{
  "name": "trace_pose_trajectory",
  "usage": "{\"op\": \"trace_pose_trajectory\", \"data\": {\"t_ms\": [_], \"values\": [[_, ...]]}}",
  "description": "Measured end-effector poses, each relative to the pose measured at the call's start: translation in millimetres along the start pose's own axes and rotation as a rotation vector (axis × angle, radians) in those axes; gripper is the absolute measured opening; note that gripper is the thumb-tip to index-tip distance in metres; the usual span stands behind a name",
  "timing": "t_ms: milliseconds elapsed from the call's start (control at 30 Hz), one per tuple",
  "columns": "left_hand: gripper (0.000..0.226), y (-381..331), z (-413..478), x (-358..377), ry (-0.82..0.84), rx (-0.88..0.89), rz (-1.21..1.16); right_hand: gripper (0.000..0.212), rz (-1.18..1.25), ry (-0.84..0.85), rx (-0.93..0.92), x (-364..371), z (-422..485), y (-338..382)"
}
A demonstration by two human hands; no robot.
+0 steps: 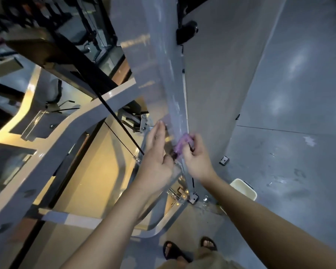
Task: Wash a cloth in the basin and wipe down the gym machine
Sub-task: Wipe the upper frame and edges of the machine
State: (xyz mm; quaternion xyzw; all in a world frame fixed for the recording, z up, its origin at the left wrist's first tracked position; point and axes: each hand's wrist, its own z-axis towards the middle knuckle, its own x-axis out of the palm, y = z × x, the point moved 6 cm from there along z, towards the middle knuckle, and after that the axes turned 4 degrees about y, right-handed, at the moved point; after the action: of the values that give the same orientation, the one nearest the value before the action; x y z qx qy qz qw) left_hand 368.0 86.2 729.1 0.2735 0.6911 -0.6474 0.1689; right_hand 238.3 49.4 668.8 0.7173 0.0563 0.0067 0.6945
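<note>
Grey floor (291, 94) bears black sandals (175, 250) and perhaps a small bracket (224, 160).

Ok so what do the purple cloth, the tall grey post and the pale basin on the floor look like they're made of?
Purple cloth: soft fabric, bunched and creased in the right hand.
Grey post: probably painted metal, smooth and faintly glossy, with pale streaks.
Basin: likely cream plastic, with a smooth rounded rim; only partly visible.

Both bare arms reach forward and up from the lower edge of the view. The left hand (157, 150) is extended with straight fingers pointing upward, palm turned inward. The right hand (196, 156) is just beside it, fingers curled in a pinching grip, wrist slightly bent.
</note>
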Motion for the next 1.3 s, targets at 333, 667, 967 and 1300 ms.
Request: {"op": "trace_pose_trajectory", "data": {"t_ms": [333, 667, 967, 1300], "values": [[0.086, -53.5, -8.0, -36.7, -0.335, 0.122, -0.024, 0.016, 0.09, 0.056, -0.143, -5.8, 6.9, 32.7], [0.084, -62.3, 3.9, -42.3, -0.262, 0.124, 0.069, 0.01, -0.044, 0.013, -0.341, -10.0, 20.7, 64.9], [0.078, -57.8, 6.0, -49.9, -0.249, 0.097, 0.009, 0.033, 0.029, -0.083, -0.427, -18.2, 20.5, 103.6], [0.085, -57.0, 5.8, -52.3, -0.208, 0.129, 0.018, 0.044, -0.048, -0.051, -0.486, -11.3, 15.9, 116.7]]}}
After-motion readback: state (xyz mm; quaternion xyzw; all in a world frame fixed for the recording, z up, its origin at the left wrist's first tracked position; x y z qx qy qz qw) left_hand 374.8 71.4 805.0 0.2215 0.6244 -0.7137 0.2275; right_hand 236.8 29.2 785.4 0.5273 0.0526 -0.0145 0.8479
